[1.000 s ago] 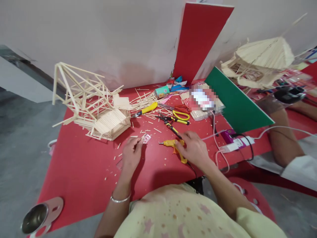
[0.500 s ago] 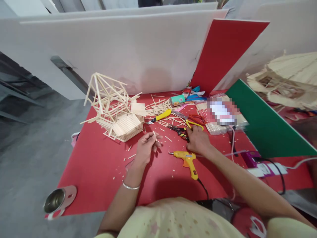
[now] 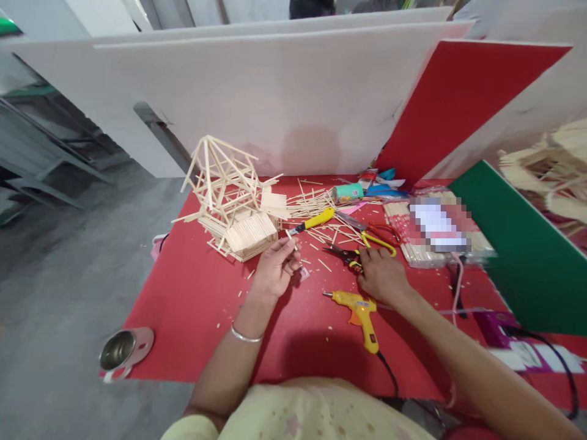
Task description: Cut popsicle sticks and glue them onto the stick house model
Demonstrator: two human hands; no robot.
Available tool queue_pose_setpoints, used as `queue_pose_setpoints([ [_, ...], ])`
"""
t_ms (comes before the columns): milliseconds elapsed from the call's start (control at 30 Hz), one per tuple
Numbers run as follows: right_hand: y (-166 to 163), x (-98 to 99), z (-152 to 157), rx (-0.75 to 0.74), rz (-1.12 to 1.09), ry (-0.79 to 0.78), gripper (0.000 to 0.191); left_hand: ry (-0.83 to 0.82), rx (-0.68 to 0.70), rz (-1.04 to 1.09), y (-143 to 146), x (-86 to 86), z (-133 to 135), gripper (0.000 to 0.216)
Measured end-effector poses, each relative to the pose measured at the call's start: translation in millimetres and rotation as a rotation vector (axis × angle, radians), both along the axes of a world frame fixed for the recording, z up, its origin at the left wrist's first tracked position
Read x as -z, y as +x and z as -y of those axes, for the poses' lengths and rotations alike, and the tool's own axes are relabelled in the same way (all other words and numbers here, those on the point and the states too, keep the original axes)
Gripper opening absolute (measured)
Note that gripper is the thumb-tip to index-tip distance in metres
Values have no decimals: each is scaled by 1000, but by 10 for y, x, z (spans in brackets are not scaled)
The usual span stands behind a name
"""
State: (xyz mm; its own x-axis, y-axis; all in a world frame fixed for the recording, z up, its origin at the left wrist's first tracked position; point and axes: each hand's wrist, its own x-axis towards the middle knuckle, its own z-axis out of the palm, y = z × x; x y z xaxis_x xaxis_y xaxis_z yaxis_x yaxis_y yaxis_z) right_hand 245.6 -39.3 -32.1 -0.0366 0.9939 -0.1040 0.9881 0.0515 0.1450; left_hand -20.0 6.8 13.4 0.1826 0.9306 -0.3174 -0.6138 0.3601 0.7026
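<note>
Far left, I'm seeing a mug sitting at the near corner of the table, its metal inside facing up; I can't tell what is in it. Next, a stick model is standing on the table, open frame on top, planked panels below. Just beside its near right side I'm getting the left hand, thumb and forefinger pinching a short stick between their tips, other fingers curling loosely. A knife is lying just beyond, among loose sticks. Behind, a can is lying on its side, contents not showing. Further right, the right hand is bending palm down, narrow-fingered, its fingertips touching the cutters at the handles; I can't tell whether they're gripping, as the back of the hand is hiding them. Scissors are lying just behind, the glue gun in front, its light glowing. Right again, a clear packet is holding many sticks, a pixelated device lying on top. Past it, a green board is standing.
</note>
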Motion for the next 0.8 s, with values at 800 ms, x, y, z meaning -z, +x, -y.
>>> queue_pose_setpoints([
  [800,-1215,-727,-194,-232,-901,545,19,-104,-57,280,-14,30,32,36],
])
